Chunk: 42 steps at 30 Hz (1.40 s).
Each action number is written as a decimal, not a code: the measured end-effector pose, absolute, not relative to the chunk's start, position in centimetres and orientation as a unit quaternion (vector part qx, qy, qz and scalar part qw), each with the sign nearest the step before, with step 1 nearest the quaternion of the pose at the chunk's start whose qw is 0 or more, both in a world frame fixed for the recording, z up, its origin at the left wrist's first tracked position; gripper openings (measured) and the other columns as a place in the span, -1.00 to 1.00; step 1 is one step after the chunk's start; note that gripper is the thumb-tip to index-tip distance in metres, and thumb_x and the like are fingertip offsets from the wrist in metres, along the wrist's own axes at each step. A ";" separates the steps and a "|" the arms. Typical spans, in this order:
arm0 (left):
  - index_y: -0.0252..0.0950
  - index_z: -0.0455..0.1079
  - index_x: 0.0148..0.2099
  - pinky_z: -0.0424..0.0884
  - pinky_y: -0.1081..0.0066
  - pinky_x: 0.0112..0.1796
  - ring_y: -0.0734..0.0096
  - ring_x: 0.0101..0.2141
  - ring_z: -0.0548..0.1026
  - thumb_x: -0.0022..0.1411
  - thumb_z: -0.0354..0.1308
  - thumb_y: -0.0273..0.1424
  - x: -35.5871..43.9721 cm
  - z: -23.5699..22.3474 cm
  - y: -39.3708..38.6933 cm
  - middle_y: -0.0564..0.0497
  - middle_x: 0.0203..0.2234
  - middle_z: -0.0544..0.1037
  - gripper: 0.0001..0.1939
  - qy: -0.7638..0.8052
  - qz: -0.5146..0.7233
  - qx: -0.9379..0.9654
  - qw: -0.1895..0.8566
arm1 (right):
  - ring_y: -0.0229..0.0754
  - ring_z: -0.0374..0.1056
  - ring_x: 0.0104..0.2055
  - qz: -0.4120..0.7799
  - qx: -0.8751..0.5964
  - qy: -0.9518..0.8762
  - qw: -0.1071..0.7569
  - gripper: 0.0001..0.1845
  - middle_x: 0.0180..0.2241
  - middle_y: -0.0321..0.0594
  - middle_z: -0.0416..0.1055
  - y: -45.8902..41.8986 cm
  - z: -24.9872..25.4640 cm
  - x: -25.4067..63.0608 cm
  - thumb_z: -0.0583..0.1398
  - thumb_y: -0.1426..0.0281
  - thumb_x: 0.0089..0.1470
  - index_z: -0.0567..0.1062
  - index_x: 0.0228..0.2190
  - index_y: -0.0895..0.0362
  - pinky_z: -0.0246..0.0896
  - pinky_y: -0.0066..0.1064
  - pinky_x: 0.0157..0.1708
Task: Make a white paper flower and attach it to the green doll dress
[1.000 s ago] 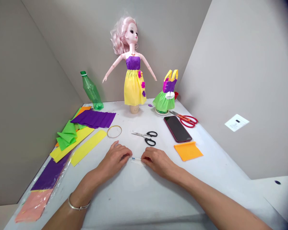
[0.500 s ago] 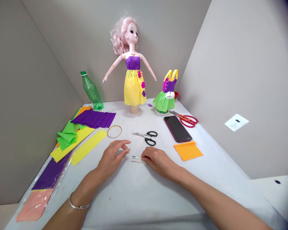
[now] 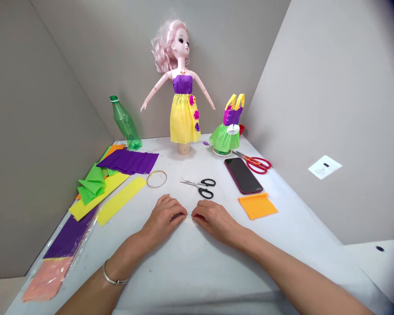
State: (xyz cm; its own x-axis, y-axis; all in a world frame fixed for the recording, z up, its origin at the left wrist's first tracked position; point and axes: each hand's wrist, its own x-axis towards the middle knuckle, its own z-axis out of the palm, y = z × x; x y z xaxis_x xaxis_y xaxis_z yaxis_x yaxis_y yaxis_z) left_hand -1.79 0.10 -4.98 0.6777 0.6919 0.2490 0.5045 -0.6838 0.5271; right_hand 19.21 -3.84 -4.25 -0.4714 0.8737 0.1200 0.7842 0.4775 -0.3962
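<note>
Between my two hands stretches a small white slip (image 3: pixel 189 216), pinched at both ends; only a thin strip of it shows now, and its blue print is hidden. My left hand (image 3: pixel 167 214) has its fingertips closed on one end. The other end is in the pinch of my right hand (image 3: pixel 213 218). Just beyond the hands lie small scissors with black handles (image 3: pixel 202 186), blades partly apart. A thin gold bangle (image 3: pixel 156 172) rests on the table past my left hand.
Left: crepe paper strips in yellow (image 3: pixel 121 201), purple (image 3: pixel 131 162) and green (image 3: pixel 92 183), and a green bottle (image 3: pixel 126 122). Behind: a dressed doll (image 3: pixel 184 118). Right: a small dress (image 3: pixel 228 131), red-handled scissors (image 3: pixel 258 164), a phone (image 3: pixel 243 176), and an orange piece (image 3: pixel 258 206).
My left hand has moved right and closed on the free end of the white slip. My right hand keeps its pinch in nearly the same place.
</note>
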 end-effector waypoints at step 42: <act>-0.25 0.35 -0.34 0.03 0.05 0.21 0.44 -0.33 0.37 0.30 0.01 -0.56 -2.0 -4.1 -0.3 0.11 -0.44 0.40 -0.81 0.292 0.157 0.941 0.070 | -0.16 0.21 -0.29 0.015 -0.400 -0.912 0.089 -0.88 -0.35 -0.20 0.38 -3.5 -4.6 19.8 0.16 0.55 0.14 0.44 -0.41 0.15 -0.01 -0.33 -0.27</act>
